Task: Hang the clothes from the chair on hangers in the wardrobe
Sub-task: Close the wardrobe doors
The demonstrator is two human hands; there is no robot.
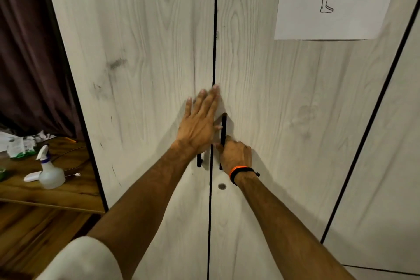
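Pale wood-grain wardrobe doors point(147, 52) stand closed, meeting at a dark centre seam, and the left hand point(198, 125) lies flat against the left door with straight, spread fingers whose tips reach the seam. Just beside it the right hand point(235, 154), with orange and black bands at its wrist, curls its fingers round the black bar handle point(223, 127) of the right door. At far left a spray bottle point(48, 171) stands on a wooden table point(75, 188); a line drawing on paper point(336, 0) hangs on the right door.
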